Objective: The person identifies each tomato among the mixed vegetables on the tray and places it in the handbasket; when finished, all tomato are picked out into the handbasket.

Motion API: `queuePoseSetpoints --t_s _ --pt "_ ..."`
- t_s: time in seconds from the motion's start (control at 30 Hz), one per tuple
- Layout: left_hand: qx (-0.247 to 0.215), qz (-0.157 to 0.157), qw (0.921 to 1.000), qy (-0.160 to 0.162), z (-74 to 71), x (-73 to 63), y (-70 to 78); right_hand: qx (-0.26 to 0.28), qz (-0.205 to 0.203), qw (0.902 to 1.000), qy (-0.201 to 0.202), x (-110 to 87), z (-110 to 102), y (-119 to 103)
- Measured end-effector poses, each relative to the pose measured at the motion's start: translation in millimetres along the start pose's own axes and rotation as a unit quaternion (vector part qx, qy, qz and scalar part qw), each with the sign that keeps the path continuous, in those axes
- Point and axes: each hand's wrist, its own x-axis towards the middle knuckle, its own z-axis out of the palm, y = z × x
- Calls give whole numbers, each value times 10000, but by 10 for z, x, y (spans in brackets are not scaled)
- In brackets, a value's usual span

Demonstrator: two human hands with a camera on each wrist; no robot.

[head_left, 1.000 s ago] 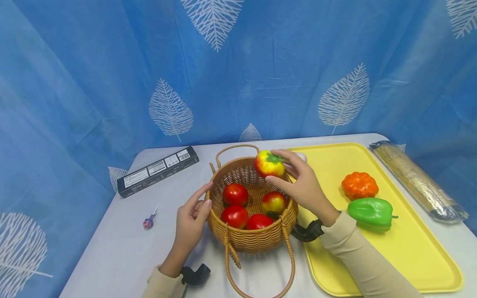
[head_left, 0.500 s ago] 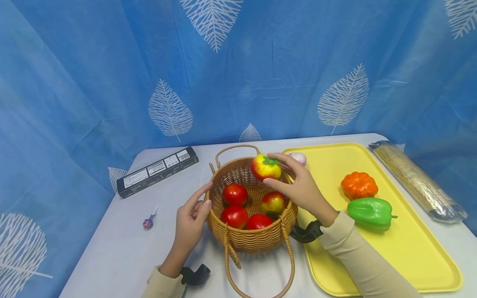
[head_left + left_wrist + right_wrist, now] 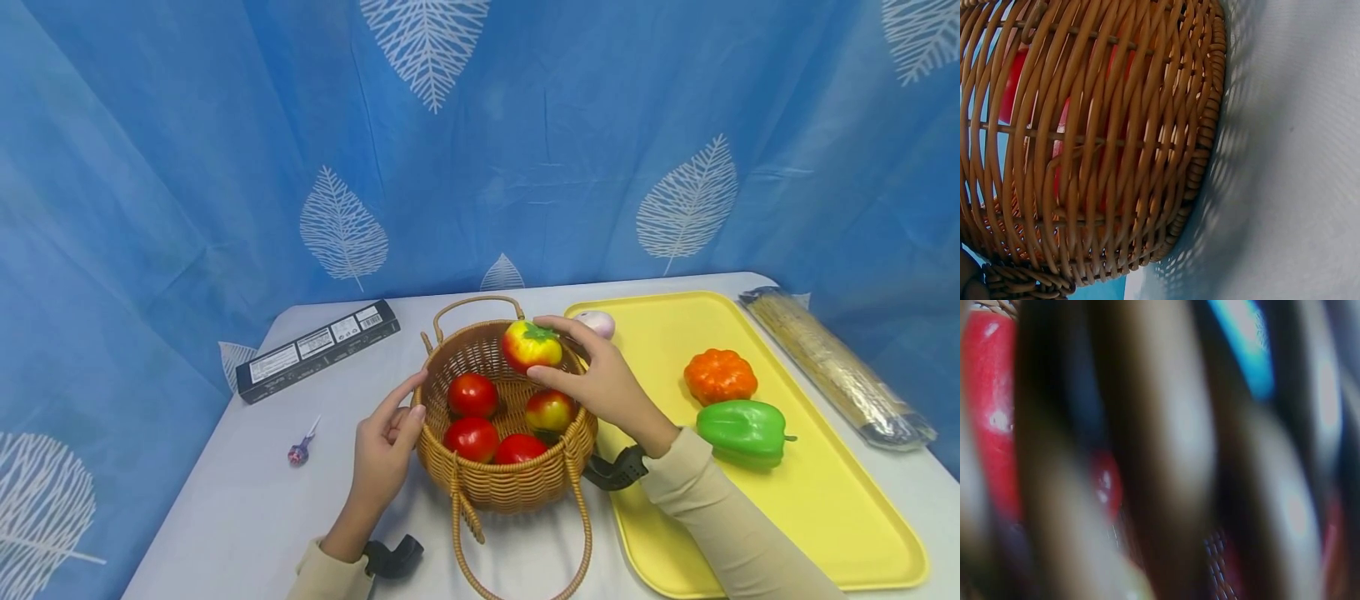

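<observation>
A wicker basket point(image 3: 510, 492) stands in the middle with several red tomatoes point(image 3: 472, 394) inside, one of them red and yellow point(image 3: 551, 411). My right hand point(image 3: 603, 379) pinches a yellow-and-red tomato point(image 3: 531, 345) with a green leafy top, over the far right part of the basket opening. On the basket's left side, my left hand point(image 3: 386, 454) touches the rim with index finger and thumb. The basket's woven wall point(image 3: 1097, 137) fills much of the left wrist view. Blurred wicker point(image 3: 1166, 394) covers the right wrist view, with red tomatoes behind it.
A yellow tray point(image 3: 750, 525) on the right bears an orange pumpkin point(image 3: 720, 377), a green bell pepper point(image 3: 742, 429) and a pale round bulb point(image 3: 597, 323). Beyond lies a bag of noodles point(image 3: 840, 367). At left are a black box point(image 3: 318, 350) and a lollipop point(image 3: 298, 453).
The right hand has brought the yellow-and-red tomato slightly left and lower over the basket, uncovering more of the pale bulb. The left hand stays at the rim.
</observation>
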Motion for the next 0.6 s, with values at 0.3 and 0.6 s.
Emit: queuePoseSetpoints --t_s 0.3,0.6 --pt "-6 71 10000 5 5 28 9 -91 -102 9999 -34 4 -23 -13" --pt "25 37 10000 0 23 26 31 -328 -245 9992 20 6 -32 0"
